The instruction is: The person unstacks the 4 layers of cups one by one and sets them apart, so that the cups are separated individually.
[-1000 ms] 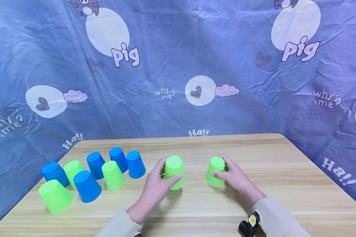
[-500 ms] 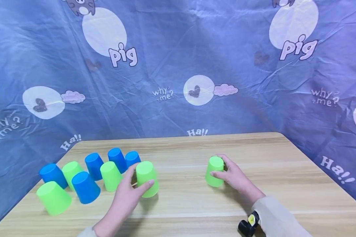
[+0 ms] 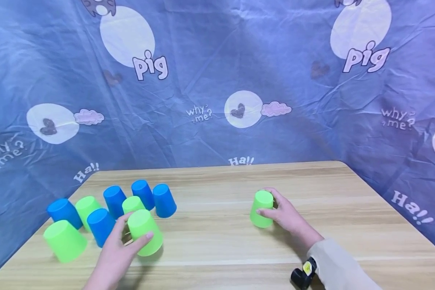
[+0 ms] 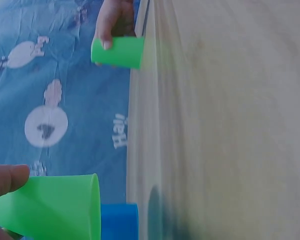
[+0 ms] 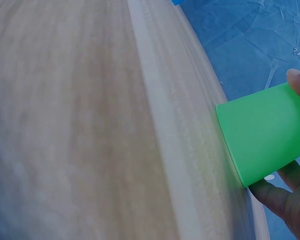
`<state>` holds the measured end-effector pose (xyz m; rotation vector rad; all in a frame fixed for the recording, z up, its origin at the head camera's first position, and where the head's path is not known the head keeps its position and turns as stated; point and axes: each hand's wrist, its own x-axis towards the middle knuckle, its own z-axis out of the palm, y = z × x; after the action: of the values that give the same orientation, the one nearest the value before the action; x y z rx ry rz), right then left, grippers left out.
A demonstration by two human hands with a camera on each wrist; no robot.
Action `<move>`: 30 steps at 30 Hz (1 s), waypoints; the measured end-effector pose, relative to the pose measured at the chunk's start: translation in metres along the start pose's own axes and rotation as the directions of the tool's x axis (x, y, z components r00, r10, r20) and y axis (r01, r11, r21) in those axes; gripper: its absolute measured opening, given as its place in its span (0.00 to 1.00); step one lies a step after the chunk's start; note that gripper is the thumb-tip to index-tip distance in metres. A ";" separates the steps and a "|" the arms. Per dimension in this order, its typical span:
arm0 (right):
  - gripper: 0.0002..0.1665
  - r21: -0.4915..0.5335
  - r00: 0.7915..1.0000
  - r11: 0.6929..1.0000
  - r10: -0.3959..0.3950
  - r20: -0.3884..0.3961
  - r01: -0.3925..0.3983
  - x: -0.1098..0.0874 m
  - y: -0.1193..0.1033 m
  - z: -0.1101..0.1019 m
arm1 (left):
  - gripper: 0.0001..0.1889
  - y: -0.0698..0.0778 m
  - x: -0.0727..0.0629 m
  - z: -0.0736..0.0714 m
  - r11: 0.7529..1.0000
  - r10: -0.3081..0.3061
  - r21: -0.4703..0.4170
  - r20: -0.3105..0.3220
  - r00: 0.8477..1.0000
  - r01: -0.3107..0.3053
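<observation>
My left hand (image 3: 117, 247) grips an upside-down green cup (image 3: 147, 233), thumb across its near side and fingers behind it. That cup is close over the table, in front of another green cup (image 3: 132, 204) that it partly covers. To the right, my right hand (image 3: 284, 213) holds a second upside-down green cup (image 3: 262, 209) round its side, as the right wrist view also shows with its cup (image 5: 270, 130). A blue cup (image 3: 100, 225) stands just left of my left hand, its lower part overlapped by the hand.
Several more upside-down cups stand at the table's left, among them a green cup (image 3: 66, 241) at the front and a blue cup (image 3: 164, 201) at the right end of the group. A blue printed cloth (image 3: 210, 80) hangs behind the wooden table (image 3: 217, 257).
My left hand has carried its green cup leftward and nearer to me, from the middle of the table to beside the group of cups. My right hand and its cup have stayed in place.
</observation>
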<state>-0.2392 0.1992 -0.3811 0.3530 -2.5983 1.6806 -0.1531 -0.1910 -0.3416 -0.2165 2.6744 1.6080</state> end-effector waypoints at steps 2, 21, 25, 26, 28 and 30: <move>0.37 -0.008 1.000 1.000 0.002 -0.004 -0.002 -0.001 0.000 0.000 | 0.46 -0.007 0.000 -0.006 0.999 -0.031 0.014 0.005 1.000 0.031; 0.37 -0.001 1.000 1.000 0.014 -0.013 -0.014 0.000 0.004 0.001 | 0.46 -0.041 0.011 -0.040 0.985 -0.106 0.129 -0.045 0.993 0.111; 0.39 -0.019 1.000 1.000 0.010 -0.004 -0.010 0.000 0.006 0.002 | 0.46 -0.045 0.011 -0.041 0.982 -0.101 0.154 -0.055 0.993 0.108; 0.39 -0.022 1.000 1.000 0.012 -0.003 -0.012 0.000 0.007 0.003 | 0.45 -0.045 0.011 -0.041 0.981 -0.100 0.160 -0.056 0.993 0.108; 0.40 -0.026 1.000 0.999 0.020 -0.004 -0.020 -0.001 0.007 0.003 | 0.46 -0.046 0.011 -0.041 0.980 -0.100 0.166 -0.053 0.994 0.107; 0.39 -0.021 1.000 0.999 0.027 -0.010 -0.027 0.000 0.008 0.004 | 0.46 -0.047 0.012 -0.041 0.979 -0.099 0.171 -0.049 0.994 0.106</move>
<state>-0.2402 0.1989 -0.3897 0.3102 -2.6234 1.6579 -0.1566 -0.2499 -0.3644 -0.3803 2.7630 1.3478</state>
